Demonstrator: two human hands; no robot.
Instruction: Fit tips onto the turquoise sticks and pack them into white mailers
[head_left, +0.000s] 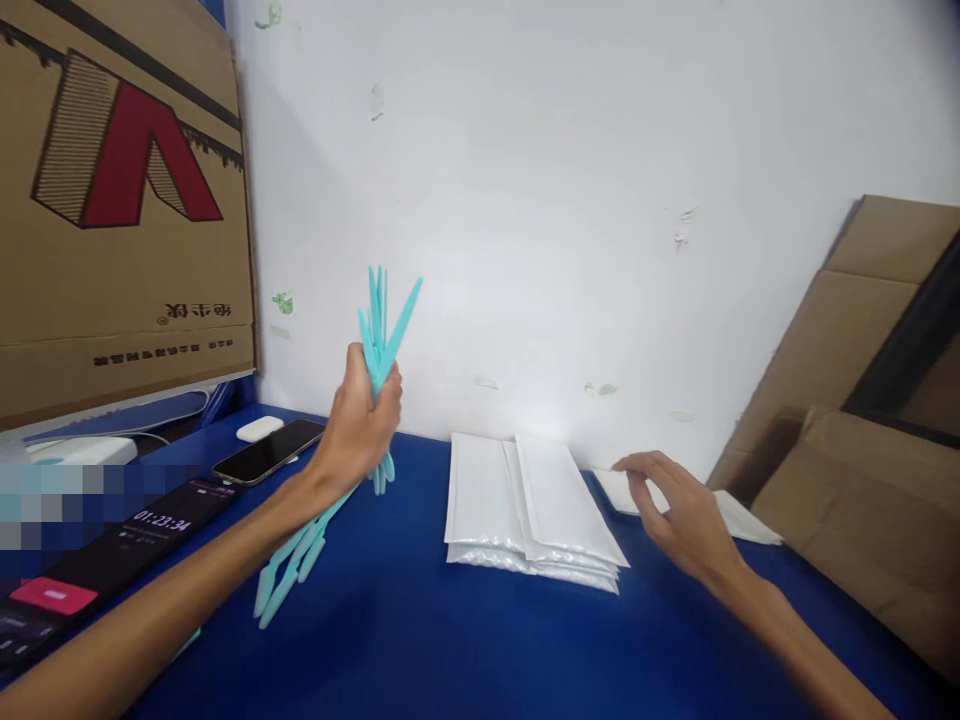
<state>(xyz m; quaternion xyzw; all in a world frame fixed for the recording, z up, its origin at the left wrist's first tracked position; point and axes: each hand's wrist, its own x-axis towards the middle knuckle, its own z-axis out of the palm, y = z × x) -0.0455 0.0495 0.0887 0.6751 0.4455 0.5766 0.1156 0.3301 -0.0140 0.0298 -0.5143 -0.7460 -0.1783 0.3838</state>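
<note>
My left hand (364, 420) is wrapped round a bundle of turquoise plastic sticks (391, 335), held upright above the blue table; their tips fan out at the top and their lower ends show beneath the fist. More turquoise sticks (289, 575) lie on the table under my left forearm. My right hand (679, 510) is open, fingers curved and apart, over a flat white item (619, 490) near the wall. Between my hands lies a stack of white padded envelopes (487, 500), several thick, with other envelopes on its right side (566, 500).
A dark phone (270, 452) and a white case (259, 429) lie at the left, near a larger screen (135, 540) showing a timer. A big printed carton (127, 210) stands at back left. Folded cardboard (840, 300) leans at the right. White wall (525, 200) rises behind the blue table (420, 640).
</note>
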